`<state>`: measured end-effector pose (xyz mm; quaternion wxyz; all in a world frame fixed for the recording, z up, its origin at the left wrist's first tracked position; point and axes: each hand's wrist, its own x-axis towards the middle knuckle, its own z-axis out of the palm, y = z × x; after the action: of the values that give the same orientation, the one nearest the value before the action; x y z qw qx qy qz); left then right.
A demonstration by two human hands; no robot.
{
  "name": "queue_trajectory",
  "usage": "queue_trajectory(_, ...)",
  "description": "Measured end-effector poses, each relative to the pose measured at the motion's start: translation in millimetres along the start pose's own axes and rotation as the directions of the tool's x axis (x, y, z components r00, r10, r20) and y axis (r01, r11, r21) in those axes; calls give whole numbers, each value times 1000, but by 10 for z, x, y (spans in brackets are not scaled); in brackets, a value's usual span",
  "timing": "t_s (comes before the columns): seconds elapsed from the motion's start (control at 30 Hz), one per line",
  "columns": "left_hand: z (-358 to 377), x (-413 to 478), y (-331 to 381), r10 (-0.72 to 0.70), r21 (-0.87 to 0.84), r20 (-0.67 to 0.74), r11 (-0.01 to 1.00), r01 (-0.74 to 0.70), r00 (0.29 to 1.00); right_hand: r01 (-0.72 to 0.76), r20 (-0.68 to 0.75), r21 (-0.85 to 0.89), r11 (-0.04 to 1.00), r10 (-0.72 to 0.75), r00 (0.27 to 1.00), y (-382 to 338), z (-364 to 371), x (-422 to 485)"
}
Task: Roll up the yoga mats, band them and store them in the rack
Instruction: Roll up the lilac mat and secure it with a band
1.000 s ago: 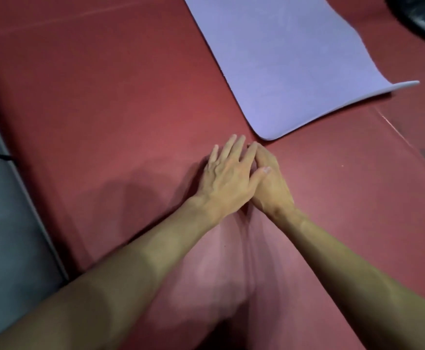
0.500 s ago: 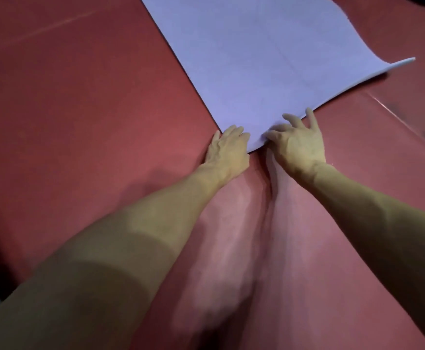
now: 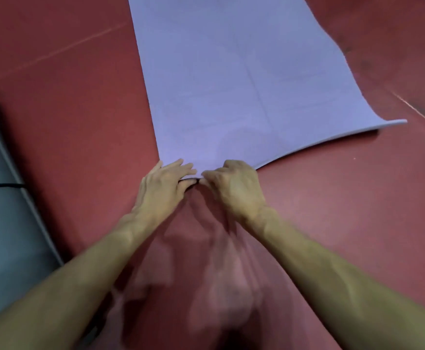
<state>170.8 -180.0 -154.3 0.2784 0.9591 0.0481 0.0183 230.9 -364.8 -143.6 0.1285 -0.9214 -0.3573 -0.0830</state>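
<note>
As my left grip (image 3: pixel 165 190) and right grip (image 3: pixel 236 188) pinch flat lilac foam yoga mat (image 3: pixel 244 84) near one corner (other corner lifted), I risk crooked roll.

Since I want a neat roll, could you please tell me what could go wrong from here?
1. The left hand and right hand both hold the purple mat by its near edge, close to the left corner, so the roll may start crooked.
2. The mat's right corner curls up off the red floor and could crease when rolled in.
</note>
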Motion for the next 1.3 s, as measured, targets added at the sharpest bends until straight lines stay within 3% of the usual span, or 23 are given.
queue_trajectory(0.07,-279,-258,-118,-93,68,165,994,83,982,30,-12,38,999,-30,999,-337,85,-97)
queue_trajectory(0.13,-486,-482,-190,-152,139,231,983,122,961,63,24,51,997,-64,998,-622,149,-187)
queue_trajectory(0.3,-764,-882,-557,-262,268,191,941,206,946,122,124,155,980,-142,982,-875,165,-349)
queue_trajectory(0.43,-952,-1057,-817,-335,415,182,879,237,924,65,42,36,997,-67,997,-635,80,-456)
queue_trajectory(0.53,-957,-1143,-849,-263,505,148,849,156,953,6,126,-28,1000,-2,992,-604,19,-588)
queue_trajectory(0.67,-565,-1221,-755,24,398,85,916,-56,996,-56,184,-59,997,66,981,-860,97,-606)
queue_trajectory(0.8,-210,-1277,-431,122,171,65,976,-132,990,-52,202,-35,998,58,978,-1188,195,-719)
queue_trajectory(0.9,-19,-1449,-459,245,210,16,947,-243,969,-107,170,-41,993,112,979,-1352,224,-929)
queue_trajectory(1.0,73,-1568,-502,232,238,-11,945,-223,973,-28,122,16,999,26,992,-1255,227,-1088)
queue_trajectory(1.1,79,-1502,-444,122,180,-32,977,-115,992,-79,64,65,995,75,995,-1057,219,-1154)
queue_trajectory(1.3,-183,-1550,-362,-14,149,-25,989,17,1000,-170,80,72,983,164,983,-1202,187,-1090)
